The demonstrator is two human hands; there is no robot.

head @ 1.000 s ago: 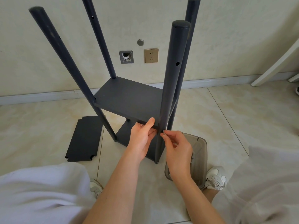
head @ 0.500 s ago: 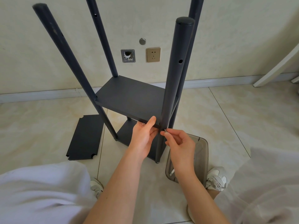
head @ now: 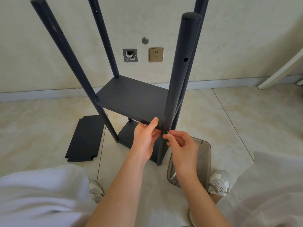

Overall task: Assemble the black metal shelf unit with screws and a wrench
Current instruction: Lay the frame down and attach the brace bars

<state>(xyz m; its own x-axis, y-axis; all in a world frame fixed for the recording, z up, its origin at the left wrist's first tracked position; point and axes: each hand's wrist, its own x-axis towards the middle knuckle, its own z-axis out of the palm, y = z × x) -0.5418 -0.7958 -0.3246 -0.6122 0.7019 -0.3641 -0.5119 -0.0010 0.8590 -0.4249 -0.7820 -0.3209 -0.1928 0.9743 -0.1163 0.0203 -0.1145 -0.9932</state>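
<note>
The left grip (head: 146, 136) clasps shelf (head: 131, 99), right grip (head: 182, 145) pinches screw (head: 168, 131) (front post (head: 178, 71) between; grey tray (head: 203, 154) beside).

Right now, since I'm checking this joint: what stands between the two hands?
In the head view, the near black post stands between the left hand, gripping the shelf, and the right hand, pinching a small silver piece.
</note>
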